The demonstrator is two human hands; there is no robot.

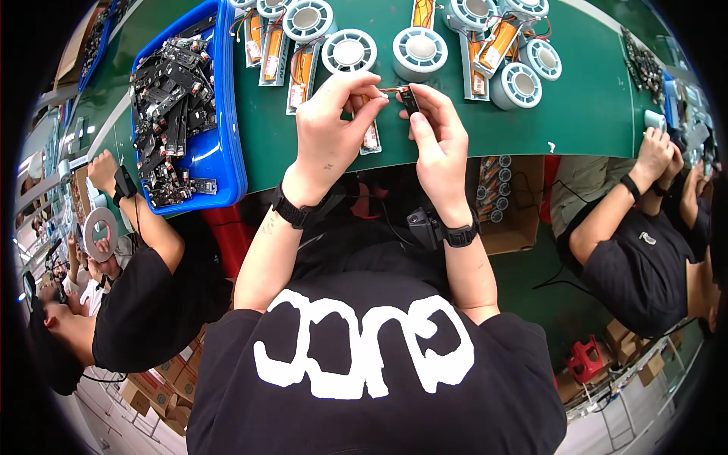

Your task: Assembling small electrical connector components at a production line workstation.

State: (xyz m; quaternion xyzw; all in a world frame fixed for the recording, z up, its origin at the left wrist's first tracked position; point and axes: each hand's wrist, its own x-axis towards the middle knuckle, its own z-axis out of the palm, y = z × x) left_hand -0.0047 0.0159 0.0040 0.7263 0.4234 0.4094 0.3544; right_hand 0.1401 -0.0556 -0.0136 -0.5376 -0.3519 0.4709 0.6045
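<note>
My left hand (pixel 327 125) is closed in a pinch at the end of thin reddish wires (pixel 392 90) with a small white plug. Close beside it, my right hand (pixel 438 140) grips a small black electronic module (pixel 410 101) between thumb and fingers. The wires run across the short gap between both hands. Under my left hand lies a yellow-wrapped battery pack (pixel 370 139), partly hidden. Just beyond my hands stand pale blue round housings with slotted rims, one on the left (pixel 349 51) and another on the right (pixel 420 53).
A blue tray (pixel 236 144) heaped with black modules (pixel 171 98) stands at the left of the green table (pixel 576 121). More housings with battery packs (pixel 500 47) lie at the far right. Below the edge is a cardboard box (pixel 516 239). Co-workers sit on both sides.
</note>
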